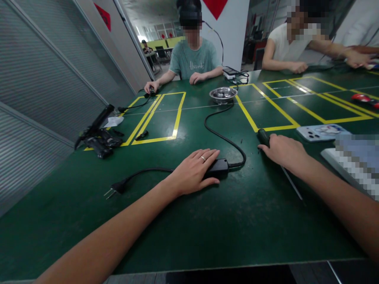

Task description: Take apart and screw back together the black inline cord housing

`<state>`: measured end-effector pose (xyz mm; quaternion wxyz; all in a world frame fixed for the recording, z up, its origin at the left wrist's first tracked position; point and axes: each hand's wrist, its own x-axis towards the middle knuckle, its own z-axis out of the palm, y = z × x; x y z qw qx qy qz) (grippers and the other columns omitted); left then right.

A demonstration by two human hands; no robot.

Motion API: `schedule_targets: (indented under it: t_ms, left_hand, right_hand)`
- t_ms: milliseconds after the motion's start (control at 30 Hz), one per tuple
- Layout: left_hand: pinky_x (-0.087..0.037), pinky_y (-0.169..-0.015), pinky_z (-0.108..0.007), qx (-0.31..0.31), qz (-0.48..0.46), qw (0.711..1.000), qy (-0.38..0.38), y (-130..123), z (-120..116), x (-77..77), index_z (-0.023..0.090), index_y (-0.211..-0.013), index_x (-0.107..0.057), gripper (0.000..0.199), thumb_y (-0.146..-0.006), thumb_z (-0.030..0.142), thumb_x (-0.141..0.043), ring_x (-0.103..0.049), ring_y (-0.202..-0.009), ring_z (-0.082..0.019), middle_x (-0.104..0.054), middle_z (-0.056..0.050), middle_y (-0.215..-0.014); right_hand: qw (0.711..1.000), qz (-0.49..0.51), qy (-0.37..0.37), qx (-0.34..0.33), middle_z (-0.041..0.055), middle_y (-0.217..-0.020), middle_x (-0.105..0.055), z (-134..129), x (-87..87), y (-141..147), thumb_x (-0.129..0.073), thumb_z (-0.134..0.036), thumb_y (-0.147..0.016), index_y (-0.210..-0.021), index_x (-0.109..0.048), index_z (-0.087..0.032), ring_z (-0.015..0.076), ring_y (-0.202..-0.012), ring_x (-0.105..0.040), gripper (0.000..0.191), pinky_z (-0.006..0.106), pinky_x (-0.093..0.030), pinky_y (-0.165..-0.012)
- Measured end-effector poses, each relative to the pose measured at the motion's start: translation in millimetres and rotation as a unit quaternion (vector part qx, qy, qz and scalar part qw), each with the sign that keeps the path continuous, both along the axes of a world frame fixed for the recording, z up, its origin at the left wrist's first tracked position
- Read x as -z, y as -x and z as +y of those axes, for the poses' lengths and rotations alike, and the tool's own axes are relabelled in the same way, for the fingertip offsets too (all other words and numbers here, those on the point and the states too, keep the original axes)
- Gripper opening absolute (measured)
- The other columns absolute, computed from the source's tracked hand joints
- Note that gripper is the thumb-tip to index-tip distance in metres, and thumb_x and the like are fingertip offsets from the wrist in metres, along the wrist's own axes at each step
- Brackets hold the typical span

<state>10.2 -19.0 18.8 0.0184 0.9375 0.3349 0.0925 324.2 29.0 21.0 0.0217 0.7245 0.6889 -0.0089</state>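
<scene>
My left hand (192, 171) lies over a black power adapter (220, 166) on the table, fingers stretched along its far side and thumb apart on the near side. From the adapter's left end a thin cord leads to a two-pin plug (116, 188); a thicker cable (220, 136) curves from its right end towards the bowl. To the right, my right hand (284, 149) is closed round a screwdriver (263, 137). Its dark handle sticks out past my fingers, and the metal shaft points back towards me, low over the table. My palm hides the handle's middle.
A shiny metal bowl (223, 94) stands further back. Black devices (99, 138) are heaped at the left, near a small black piece (141, 136). A phone (322, 132) lies beyond my right hand. Two people sit across; one co-worker's hand (151, 88) holds a small black object.
</scene>
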Motion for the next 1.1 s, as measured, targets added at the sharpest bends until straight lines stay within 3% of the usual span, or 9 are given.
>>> schedule_targets:
  t_ms: [133, 300, 467, 567, 667, 733, 800, 900, 1100]
  left_hand:
    - [-0.023, -0.117, -0.047, 0.03, -0.002, 1.0, 0.0, -5.3, -4.8, -2.0, 0.015, -0.15, -0.017, 0.081, -0.09, 0.063, -0.043, -0.027, -0.142, -0.03, -0.027, -0.015, -0.155]
    - [-0.03, -0.114, -0.046, 0.04, 0.019, 0.998, 0.036, -9.3, -8.7, -3.9, 0.016, -0.149, -0.02, 0.066, -0.096, 0.048, -0.042, -0.035, -0.138, -0.028, -0.03, -0.014, -0.153]
    - [-0.033, -0.112, -0.045, 0.039, -0.002, 0.999, 0.019, -10.3, -7.2, 0.2, 0.018, -0.148, -0.025, 0.054, -0.098, 0.027, -0.043, -0.039, -0.135, -0.026, -0.036, -0.013, -0.15]
    - [-0.036, -0.111, -0.046, 0.037, -0.013, 0.999, 0.02, -10.4, -6.6, 1.8, 0.018, -0.147, -0.026, 0.053, -0.097, 0.023, -0.043, -0.041, -0.134, -0.025, -0.037, -0.013, -0.149]
    - [-0.038, -0.109, -0.046, 0.038, -0.016, 0.999, 0.027, -9.8, -6.7, 2.0, 0.018, -0.147, -0.027, 0.053, -0.097, 0.023, -0.042, -0.042, -0.133, -0.026, -0.038, -0.014, -0.148]
    - [-0.039, -0.108, -0.046, 0.038, -0.02, 0.999, 0.028, -9.4, -7.0, 2.1, 0.019, -0.147, -0.027, 0.053, -0.096, 0.022, -0.043, -0.043, -0.132, -0.026, -0.039, -0.014, -0.148]
    - [-0.04, -0.107, -0.047, 0.038, -0.023, 0.999, 0.025, -9.3, -7.2, 2.6, 0.02, -0.147, -0.027, 0.054, -0.096, 0.022, -0.043, -0.044, -0.131, -0.027, -0.039, -0.014, -0.148]
    - [-0.04, -0.107, -0.048, 0.036, -0.022, 0.999, 0.015, -9.5, -7.5, 2.9, 0.019, -0.147, -0.027, 0.053, -0.096, 0.023, -0.043, -0.044, -0.131, -0.027, -0.039, -0.015, -0.148]
    - [-0.037, -0.109, -0.053, 0.055, -0.02, 0.998, -0.027, -9.3, -7.0, 2.0, 0.017, -0.14, -0.039, 0.045, -0.096, 0.027, -0.045, -0.039, -0.135, -0.031, -0.035, -0.018, -0.149]
  right_hand:
    - [1.0, -0.001, 0.022, 0.01, 0.0226, -0.095, -0.066, 2.7, 0.1, -1.0, -0.043, -0.051, -0.088, -0.106, -0.056, -0.008, 0.0364, -0.088, -0.066, 0.048, 0.048, -0.051, -0.072]
    - [1.0, 0.008, 0.014, 0.021, 0.022, -0.094, -0.066, 7.1, 0.6, -5.0, -0.042, -0.043, -0.088, -0.105, -0.058, -0.008, 0.0345, -0.086, -0.066, 0.043, 0.046, -0.05, -0.071]
    - [0.985, 0.157, -0.052, 0.037, 0.0146, -0.082, -0.065, 14.8, -3.8, -4.5, -0.046, -0.044, -0.085, -0.095, -0.063, -0.013, 0.0264, -0.071, -0.062, 0.037, 0.039, -0.047, -0.062]
    - [0.901, 0.424, -0.063, 0.061, 0.0056, -0.067, -0.057, 12.6, -13.7, 2.2, -0.044, -0.041, -0.086, -0.087, -0.06, -0.016, 0.0157, -0.051, -0.05, 0.03, 0.028, -0.036, -0.046]
    - [0.716, 0.695, 0.029, 0.059, -0.0021, -0.057, -0.045, 6.0, -26.5, 9.6, -0.038, -0.042, -0.089, -0.092, -0.057, -0.017, 0.009, -0.04, -0.032, 0.032, 0.023, -0.02, -0.038]
    - [0.629, 0.774, 0.046, 0.045, -0.0048, -0.055, -0.042, 3.3, -31.9, 11.7, -0.044, -0.043, -0.089, -0.096, -0.056, -0.017, 0.007, -0.039, -0.028, 0.03, 0.022, -0.016, -0.038]
    - [0.602, 0.798, -0.003, 0.041, -0.0058, -0.054, -0.042, 3.8, -32.8, 11.0, -0.056, -0.039, -0.085, -0.089, -0.055, -0.017, 0.0057, -0.04, -0.029, 0.022, 0.021, -0.016, -0.038]
    - [0.595, 0.795, -0.108, 0.048, -0.0064, -0.054, -0.044, 9.0, -28.7, 6.6, -0.065, -0.029, -0.08, -0.077, -0.048, -0.019, 0.0053, -0.04, -0.032, 0.019, 0.021, -0.017, -0.038]
    - [0.59, 0.726, -0.344, 0.078, -0.0063, -0.054, -0.053, 19.4, -25.7, -1.0, -0.054, -0.028, -0.085, -0.09, -0.046, -0.022, 0.0087, -0.036, -0.039, 0.011, 0.023, -0.029, -0.036]
